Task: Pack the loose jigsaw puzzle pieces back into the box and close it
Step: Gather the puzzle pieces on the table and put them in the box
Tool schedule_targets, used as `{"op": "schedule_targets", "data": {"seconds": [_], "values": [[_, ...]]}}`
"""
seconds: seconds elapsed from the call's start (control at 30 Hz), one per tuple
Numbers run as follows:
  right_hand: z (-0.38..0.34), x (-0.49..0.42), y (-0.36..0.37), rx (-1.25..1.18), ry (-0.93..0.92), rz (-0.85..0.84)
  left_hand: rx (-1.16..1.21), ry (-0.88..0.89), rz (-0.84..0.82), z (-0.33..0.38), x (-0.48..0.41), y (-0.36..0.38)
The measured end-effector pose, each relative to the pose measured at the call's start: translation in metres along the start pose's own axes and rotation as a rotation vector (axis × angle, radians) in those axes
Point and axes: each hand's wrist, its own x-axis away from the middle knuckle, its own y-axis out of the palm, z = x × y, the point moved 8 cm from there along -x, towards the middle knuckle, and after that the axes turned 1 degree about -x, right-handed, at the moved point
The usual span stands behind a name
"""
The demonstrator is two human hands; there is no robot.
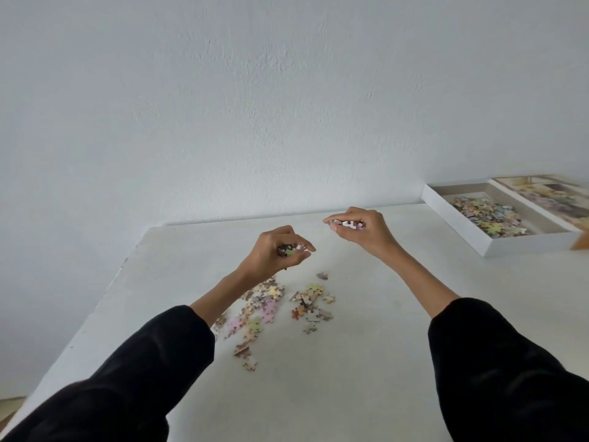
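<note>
Both hands are loaded! The left hand [280, 250] curls its fingers round a clutch of pastel cardboard jigsaw pieces. The right hand [360, 229], nearer the shallow white cardboard box [455, 223], pinches a small stack between thumb and fingertips. Inside the box sits a colourful heap [490, 215]. Well left of the box, scattered loose pieces [277, 304] lie on the pale table [366, 362]. About midway, I'd say: there's more scooping to do, then the picture-printed lid [541, 193], just beside the box on its far side, goes on. Nothing blocks the way to the box.

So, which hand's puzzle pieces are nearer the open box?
Those in the right hand, closer to the box; the left hand holds pieces by the loose pile.
</note>
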Motion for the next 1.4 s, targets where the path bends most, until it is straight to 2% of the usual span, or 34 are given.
{"op": "schedule_targets", "data": {"seconds": [0.2, 0.5, 0.83, 1.03, 1.17, 1.23, 1.4], "values": [[0.036, -0.021, -0.087, 0.036, -0.055, 0.003, 0.030, -0.024, 0.030, 0.023, -0.067, 0.050], [0.105, -0.041, -0.227, 0.126, -0.042, 0.022, 0.065, -0.056, -0.030, 0.064, -0.172, 0.170], [0.178, -0.044, -0.337, 0.179, -0.009, 0.092, 0.051, 0.097, -0.120, 0.117, -0.272, 0.274], [0.218, -0.042, -0.372, 0.170, 0.046, 0.103, 0.069, 0.147, -0.193, 0.127, -0.301, 0.335], [0.247, -0.042, -0.373, 0.215, 0.097, 0.050, 0.044, 0.133, -0.250, 0.117, -0.306, 0.367], [0.260, -0.042, -0.369, 0.238, 0.129, 0.021, -0.032, 0.101, -0.283, 0.106, -0.305, 0.380], [0.291, -0.031, -0.348, 0.326, 0.209, -0.112, -0.397, 0.000, -0.359, 0.076, -0.294, 0.400]]}}
